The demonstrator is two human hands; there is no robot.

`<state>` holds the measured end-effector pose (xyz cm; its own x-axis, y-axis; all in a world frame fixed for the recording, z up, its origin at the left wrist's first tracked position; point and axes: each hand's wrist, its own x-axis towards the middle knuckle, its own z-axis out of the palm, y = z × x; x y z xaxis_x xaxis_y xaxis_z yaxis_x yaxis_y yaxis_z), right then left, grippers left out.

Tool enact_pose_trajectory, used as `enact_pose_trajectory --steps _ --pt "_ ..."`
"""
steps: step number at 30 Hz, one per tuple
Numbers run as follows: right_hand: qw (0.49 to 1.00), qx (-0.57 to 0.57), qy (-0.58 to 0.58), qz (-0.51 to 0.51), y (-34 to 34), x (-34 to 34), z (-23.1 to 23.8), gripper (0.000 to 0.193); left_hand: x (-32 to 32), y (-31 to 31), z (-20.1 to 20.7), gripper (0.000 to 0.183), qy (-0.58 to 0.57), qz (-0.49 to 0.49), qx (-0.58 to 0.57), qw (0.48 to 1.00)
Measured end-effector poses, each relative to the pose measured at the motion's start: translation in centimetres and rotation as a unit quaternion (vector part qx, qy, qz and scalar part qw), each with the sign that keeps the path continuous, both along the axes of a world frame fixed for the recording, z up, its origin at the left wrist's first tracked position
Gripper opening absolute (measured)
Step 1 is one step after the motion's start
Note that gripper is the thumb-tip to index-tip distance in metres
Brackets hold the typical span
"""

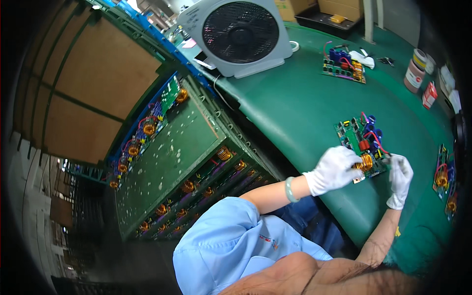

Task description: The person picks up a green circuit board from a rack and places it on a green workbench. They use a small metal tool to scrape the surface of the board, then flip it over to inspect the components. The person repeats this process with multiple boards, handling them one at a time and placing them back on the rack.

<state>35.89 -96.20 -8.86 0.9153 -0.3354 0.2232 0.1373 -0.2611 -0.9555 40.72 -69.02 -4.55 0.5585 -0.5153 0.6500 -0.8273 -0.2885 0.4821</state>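
Note:
A green circuit board (350, 136) lies on the bench in front of me, with blue capacitors (373, 133), a red component and a copper-wound coil (366, 162) at its near side. My left hand (334, 171), in a white glove, has its fingers closed on the coil from the left. My right hand (400, 179), also gloved, is at the board's right edge. Its fingertips are pinched together where the end of a red wire (378, 142) meets them. The exact grip on the wire is partly hidden.
Another circuit board (344, 66) lies farther back, and more boards (441, 178) at the right edge. A large grey fan (241, 34) stands at the back left. A bottle (414, 76) and a red box (429, 95) are at right. A green rack (167, 162) of boards stands left.

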Motion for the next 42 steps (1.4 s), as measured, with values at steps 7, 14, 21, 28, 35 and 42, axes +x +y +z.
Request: enact_pose_trajectory --steps 7,14,21,28,35,42 --pt "0.989 -0.054 0.04 -0.133 -2.4 1.3 -1.8 0.033 -0.1 -3.3 0.8 0.047 -0.037 0.046 0.156 0.986" --pt "0.991 -0.051 0.039 -0.122 -0.5 0.9 0.6 0.027 3.5 3.0 3.5 0.027 0.033 -0.11 0.189 0.975" --pt "0.972 -0.163 0.033 -0.167 -0.2 1.6 0.6 0.033 5.1 8.7 5.3 0.051 0.018 -0.075 0.378 0.923" --pt "0.925 -0.332 0.038 -0.18 0.0 2.3 -0.5 0.032 6.9 8.5 4.7 0.054 -0.065 -0.149 0.457 0.874" --pt "0.922 -0.344 0.016 -0.177 0.0 2.2 -0.9 0.028 6.2 9.0 4.5 0.06 -0.102 -0.136 0.433 0.885" --pt "0.926 -0.327 0.064 -0.18 -1.4 1.4 -0.4 0.029 1.9 11.2 6.6 0.05 -0.053 -0.086 0.379 0.92"
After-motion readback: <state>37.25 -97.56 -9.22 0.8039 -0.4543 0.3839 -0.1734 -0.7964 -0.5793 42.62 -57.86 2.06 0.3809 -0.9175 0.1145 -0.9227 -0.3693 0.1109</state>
